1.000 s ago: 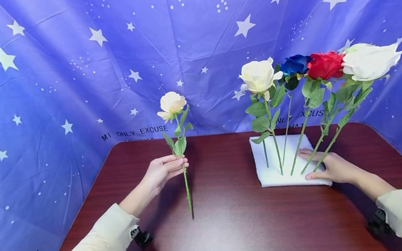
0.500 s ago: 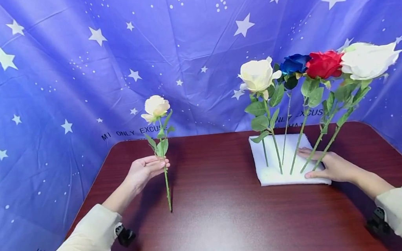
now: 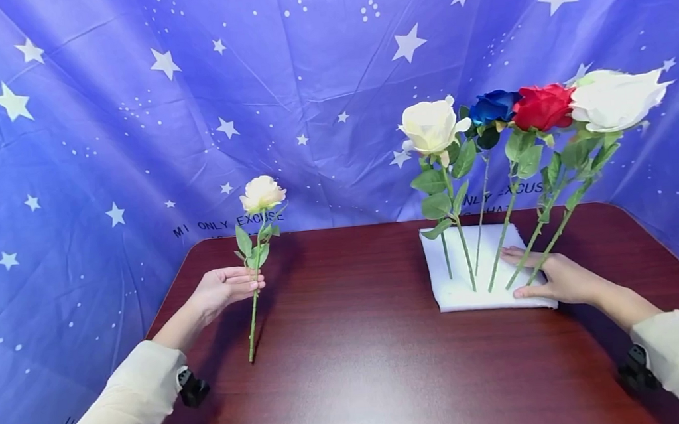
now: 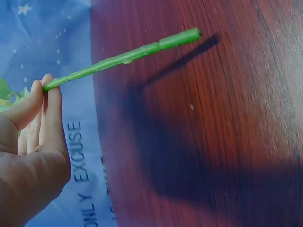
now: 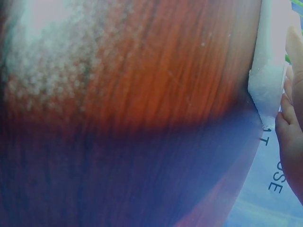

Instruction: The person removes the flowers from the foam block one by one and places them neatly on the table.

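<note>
My left hand [image 3: 226, 292] pinches the green stem of a cream rose [image 3: 263, 194] between thumb and fingers, below its leaves. In the left wrist view the bare stem [image 4: 132, 56] sticks out past the fingertips, above the table and its own shadow. My right hand [image 3: 560, 278] rests on the right side of a white foam block [image 3: 460, 299], fingers spread and thumb along the front. Several stems stand in that block, bearing a cream-white rose [image 3: 428, 127], a blue rose [image 3: 494, 106], a red rose [image 3: 543, 107] and a large white rose [image 3: 618, 100]. Some stems partly cover the right fingers.
The dark red wooden table [image 3: 352, 371] lies under everything, with rounded far corners. Behind it hangs a blue curtain [image 3: 305, 75] printed with white stars and lettering. The flower heads on the right lean over the right hand and the table's far right.
My left hand has moved left with the cream rose, and the stem's lower end has swung left so it now tilts. My right hand stays on the foam block.
</note>
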A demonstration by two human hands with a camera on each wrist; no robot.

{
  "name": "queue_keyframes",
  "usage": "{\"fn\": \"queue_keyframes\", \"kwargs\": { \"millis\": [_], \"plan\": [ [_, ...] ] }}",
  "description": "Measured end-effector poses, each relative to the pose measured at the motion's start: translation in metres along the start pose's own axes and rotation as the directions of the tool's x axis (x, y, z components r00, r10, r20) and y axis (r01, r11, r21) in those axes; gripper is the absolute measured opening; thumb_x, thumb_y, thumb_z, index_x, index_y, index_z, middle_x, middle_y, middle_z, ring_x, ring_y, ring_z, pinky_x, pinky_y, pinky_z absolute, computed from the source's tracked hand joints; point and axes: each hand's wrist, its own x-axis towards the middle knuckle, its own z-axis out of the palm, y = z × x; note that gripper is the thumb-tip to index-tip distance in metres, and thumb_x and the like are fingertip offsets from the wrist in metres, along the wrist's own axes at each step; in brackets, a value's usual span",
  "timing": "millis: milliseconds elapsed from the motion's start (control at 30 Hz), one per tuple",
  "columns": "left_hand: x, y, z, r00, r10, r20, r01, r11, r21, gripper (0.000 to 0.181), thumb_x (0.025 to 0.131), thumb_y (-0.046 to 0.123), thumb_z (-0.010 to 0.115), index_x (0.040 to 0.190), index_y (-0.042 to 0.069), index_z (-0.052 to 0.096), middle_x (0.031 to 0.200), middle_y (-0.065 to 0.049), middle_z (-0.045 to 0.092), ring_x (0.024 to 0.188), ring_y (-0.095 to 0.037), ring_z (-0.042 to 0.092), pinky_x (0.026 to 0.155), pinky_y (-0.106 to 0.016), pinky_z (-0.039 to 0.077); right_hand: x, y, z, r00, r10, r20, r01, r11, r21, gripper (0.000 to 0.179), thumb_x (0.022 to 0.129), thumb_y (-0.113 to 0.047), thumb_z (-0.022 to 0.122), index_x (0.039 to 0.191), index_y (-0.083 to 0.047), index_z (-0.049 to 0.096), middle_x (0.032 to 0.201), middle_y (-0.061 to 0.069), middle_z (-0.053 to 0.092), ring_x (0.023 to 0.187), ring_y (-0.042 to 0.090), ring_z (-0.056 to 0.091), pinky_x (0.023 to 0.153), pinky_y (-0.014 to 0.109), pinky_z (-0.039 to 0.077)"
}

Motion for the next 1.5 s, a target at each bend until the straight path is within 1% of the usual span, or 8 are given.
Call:
{"fn": "queue_keyframes", "kwargs": {
  "millis": [200, 367, 533, 733, 867, 1133, 1367, 1500],
  "plan": [
    [-0.003, -0.008, -0.022, 0.996, -0.077, -0.049, 0.078, 0.997, 0.024, 0.049, 0.091, -0.011, 0.052, 0.132, -0.028, 0.03, 0.089, 0.004, 0.074, 0.087, -0.006, 0.071, 0.082, -0.021, 0.059, 0.0, 0.0, 0.001, 0.997, 0.067, 0.024, -0.066, 0.997, -0.04, 0.073, 0.065, -0.026, 0.087, 0.13, -0.011, 0.061, 0.137, -0.004, 0.055, 0.128, -0.026, 0.024, 0.094, -0.008, 0.027],
    [-0.004, -0.014, -0.035, 0.991, -0.098, -0.086, 0.101, 0.995, 0.024, 0.05, 0.092, -0.01, 0.053, 0.133, -0.027, 0.03, 0.088, 0.004, 0.074, 0.084, -0.004, 0.071, 0.08, -0.02, 0.059, -0.002, -0.002, 0.0, 0.996, 0.086, 0.028, -0.085, 0.995, -0.047, 0.073, 0.064, -0.027, 0.087, 0.13, -0.011, 0.061, 0.135, 0.0, 0.057, 0.127, -0.027, 0.023, 0.092, -0.009, 0.025],
    [-0.002, -0.021, -0.046, 0.986, -0.139, -0.094, 0.147, 0.986, 0.084, 0.046, 0.092, -0.008, 0.054, 0.13, -0.027, 0.035, 0.083, 0.004, 0.074, 0.08, -0.004, 0.071, 0.076, -0.018, 0.059, -0.002, -0.002, -0.001, 0.996, 0.085, 0.033, -0.083, 0.995, -0.056, 0.072, 0.064, -0.026, 0.087, 0.129, -0.008, 0.061, 0.129, 0.014, 0.063, 0.127, -0.028, 0.021, 0.094, -0.01, 0.022],
    [-0.004, -0.027, -0.052, 0.978, -0.195, -0.076, 0.205, 0.964, 0.17, 0.042, 0.091, -0.008, 0.055, 0.125, -0.028, 0.04, 0.084, 0.003, 0.075, 0.078, -0.004, 0.071, 0.075, -0.019, 0.06, 0.0, -0.001, 0.0, 0.997, 0.07, 0.036, -0.068, 0.996, -0.064, 0.073, 0.064, -0.027, 0.087, 0.129, -0.006, 0.061, 0.122, 0.025, 0.064, 0.128, -0.027, 0.021, 0.091, -0.006, 0.03],
    [-0.004, -0.026, -0.051, 0.971, -0.212, -0.112, 0.23, 0.954, 0.194, 0.042, 0.089, -0.01, 0.056, 0.123, -0.03, 0.04, 0.08, 0.003, 0.074, 0.076, -0.004, 0.071, 0.074, -0.02, 0.06, 0.001, -0.001, 0.0, 0.998, 0.066, 0.023, -0.065, 0.996, -0.061, 0.073, 0.064, -0.027, 0.087, 0.129, -0.007, 0.061, 0.125, 0.021, 0.064, 0.128, -0.026, 0.023, 0.093, -0.006, 0.03],
    [-0.003, -0.018, -0.046, 0.941, -0.254, -0.221, 0.296, 0.938, 0.179, 0.043, 0.087, -0.013, 0.057, 0.123, -0.03, 0.041, 0.07, 0.002, 0.073, 0.07, -0.004, 0.07, 0.068, -0.02, 0.06, 0.0, 0.0, 0.002, 0.999, 0.047, 0.004, -0.047, 0.998, -0.03, 0.072, 0.064, -0.025, 0.087, 0.129, -0.006, 0.061, 0.138, -0.009, 0.052, 0.13, -0.025, 0.024, 0.098, -0.008, 0.026],
    [-0.005, -0.015, -0.041, 0.927, -0.256, -0.272, 0.314, 0.929, 0.196, 0.041, 0.085, -0.014, 0.058, 0.121, -0.028, 0.044, 0.071, 0.004, 0.071, 0.066, -0.002, 0.068, 0.068, -0.022, 0.061, 0.0, -0.001, 0.0, 0.998, 0.066, 0.0, -0.065, 0.997, -0.027, 0.073, 0.064, -0.024, 0.087, 0.13, -0.009, 0.06, 0.14, -0.021, 0.043, 0.13, -0.026, 0.023, 0.097, -0.008, 0.025],
    [-0.005, -0.015, -0.041, 0.914, -0.27, -0.302, 0.339, 0.918, 0.205, 0.032, 0.086, -0.012, 0.059, 0.115, -0.024, 0.053, 0.069, 0.007, 0.07, 0.065, -0.001, 0.067, 0.069, -0.023, 0.061, -0.001, -0.002, 0.0, 0.997, 0.073, 0.002, -0.073, 0.997, -0.019, 0.073, 0.065, -0.024, 0.087, 0.131, -0.01, 0.06, 0.14, -0.026, 0.04, 0.129, -0.026, 0.024, 0.095, -0.008, 0.026]
  ]
}}
